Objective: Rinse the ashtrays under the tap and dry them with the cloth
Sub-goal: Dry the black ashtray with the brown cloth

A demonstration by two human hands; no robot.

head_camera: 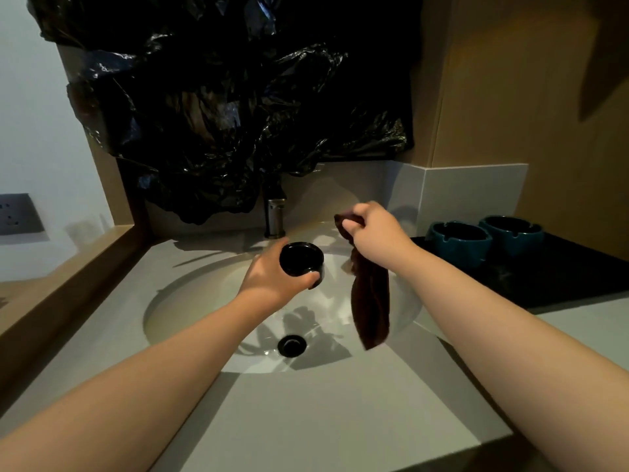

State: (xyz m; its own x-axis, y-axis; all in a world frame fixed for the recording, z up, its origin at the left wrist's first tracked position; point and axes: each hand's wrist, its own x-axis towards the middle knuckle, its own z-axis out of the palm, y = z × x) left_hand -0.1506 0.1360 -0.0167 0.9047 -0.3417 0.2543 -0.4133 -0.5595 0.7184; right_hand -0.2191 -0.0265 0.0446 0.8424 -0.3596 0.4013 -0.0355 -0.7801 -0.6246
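Observation:
My left hand [272, 277] grips a dark round ashtray [301, 258] from its side and holds it over the white sink basin [190, 301], its opening tilted towards me. My right hand [371, 226] pinches the top of a dark brown cloth [371, 301], which hangs down over the right part of the basin. The metal tap [275, 216] stands behind the basin, between the two hands, and no water is seen running. Two teal ashtrays [459, 241] [510, 233] sit side by side on a black mat [561, 274] at the right.
Black plastic sheeting [238, 97] covers the wall above the tap and hangs over its top. The drain [292, 345] lies at the basin's bottom. Grey countertop [323, 420] surrounds the sink. A wooden ledge [68, 284] runs along the left, with a wall socket [18, 212] beyond it.

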